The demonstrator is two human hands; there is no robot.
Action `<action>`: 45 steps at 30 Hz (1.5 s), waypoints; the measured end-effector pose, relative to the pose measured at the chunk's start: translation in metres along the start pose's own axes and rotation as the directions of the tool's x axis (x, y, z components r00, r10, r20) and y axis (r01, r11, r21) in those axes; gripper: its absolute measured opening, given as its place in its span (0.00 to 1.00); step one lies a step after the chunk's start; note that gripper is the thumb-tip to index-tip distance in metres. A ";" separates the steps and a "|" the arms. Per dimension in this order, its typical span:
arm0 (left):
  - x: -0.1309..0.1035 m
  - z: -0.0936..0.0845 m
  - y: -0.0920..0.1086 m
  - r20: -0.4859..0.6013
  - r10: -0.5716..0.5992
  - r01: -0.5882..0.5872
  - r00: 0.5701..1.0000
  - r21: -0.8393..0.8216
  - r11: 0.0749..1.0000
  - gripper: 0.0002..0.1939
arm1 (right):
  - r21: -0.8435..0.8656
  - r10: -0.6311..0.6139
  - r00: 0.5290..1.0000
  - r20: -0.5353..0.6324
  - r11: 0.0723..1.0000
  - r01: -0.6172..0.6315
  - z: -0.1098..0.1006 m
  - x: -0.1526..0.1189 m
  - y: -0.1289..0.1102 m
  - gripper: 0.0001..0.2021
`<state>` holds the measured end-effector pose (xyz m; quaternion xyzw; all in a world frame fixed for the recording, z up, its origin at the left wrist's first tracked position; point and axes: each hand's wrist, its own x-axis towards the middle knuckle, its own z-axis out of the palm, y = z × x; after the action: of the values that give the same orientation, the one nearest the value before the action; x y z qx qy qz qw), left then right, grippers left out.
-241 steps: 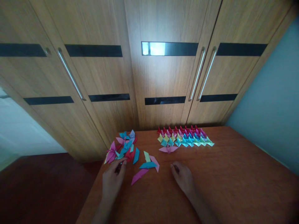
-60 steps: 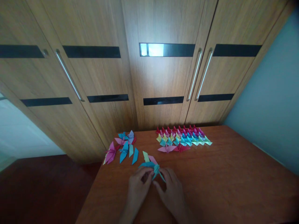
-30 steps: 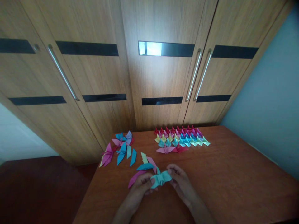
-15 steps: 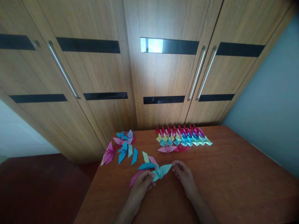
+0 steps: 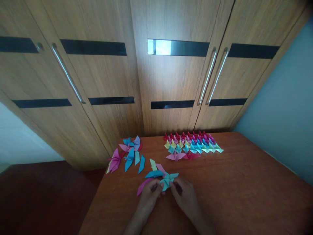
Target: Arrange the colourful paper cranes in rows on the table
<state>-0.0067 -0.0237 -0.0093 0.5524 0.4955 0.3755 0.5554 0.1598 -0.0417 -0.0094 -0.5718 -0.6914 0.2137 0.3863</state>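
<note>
A mint-green origami crane (image 5: 167,180) is held low over the front of the table, its wings spread to both sides. My left hand (image 5: 151,192) pinches its left side between thumb and fingers. On the other side, my right hand (image 5: 183,194) grips the lower right part of the crane with thumb and fingertips. Just behind and left of it lie a blue folded paper piece (image 5: 154,174), a pink one (image 5: 160,168) and a pale yellow one (image 5: 153,164). A magenta folded piece (image 5: 143,186) is partly covered by my left hand.
Rows of coloured paper cranes (image 5: 192,143) stand at the back of the brown table (image 5: 234,182), with pink and red cranes (image 5: 176,156) in front. More cranes (image 5: 129,158) lie at the left edge. A wooden wardrobe (image 5: 168,78) rises behind.
My right hand has moved left and inward, from the tip of the crane's right wing to its lower right part. My left hand keeps its hold on the left side.
</note>
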 end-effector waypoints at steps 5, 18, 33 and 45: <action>-0.001 0.001 0.001 0.010 0.028 -0.028 1.000 0.018 0.999 0.17 | -0.142 -0.023 0.996 -0.089 0.990 0.010 -0.009 -0.001 0.019 0.15; -0.002 0.001 0.003 0.027 0.010 -0.011 1.000 0.032 0.999 0.17 | -0.693 0.268 0.915 -0.302 0.597 -0.404 -0.110 0.017 0.109 0.12; -0.001 -0.001 -0.002 0.034 0.022 -0.024 0.999 0.049 0.999 0.16 | -0.720 0.384 0.884 -0.268 0.530 -0.448 -0.105 0.050 0.125 0.14; 0.000 -0.001 -0.003 0.042 0.006 -0.008 0.999 0.033 0.999 0.16 | -0.666 0.445 0.850 -0.283 0.546 -0.508 -0.102 0.059 0.125 0.16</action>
<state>-0.0078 -0.0237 -0.0122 0.5710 0.4879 0.3575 0.5550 0.3146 0.0314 -0.0228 -0.8497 -0.5203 -0.0013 0.0855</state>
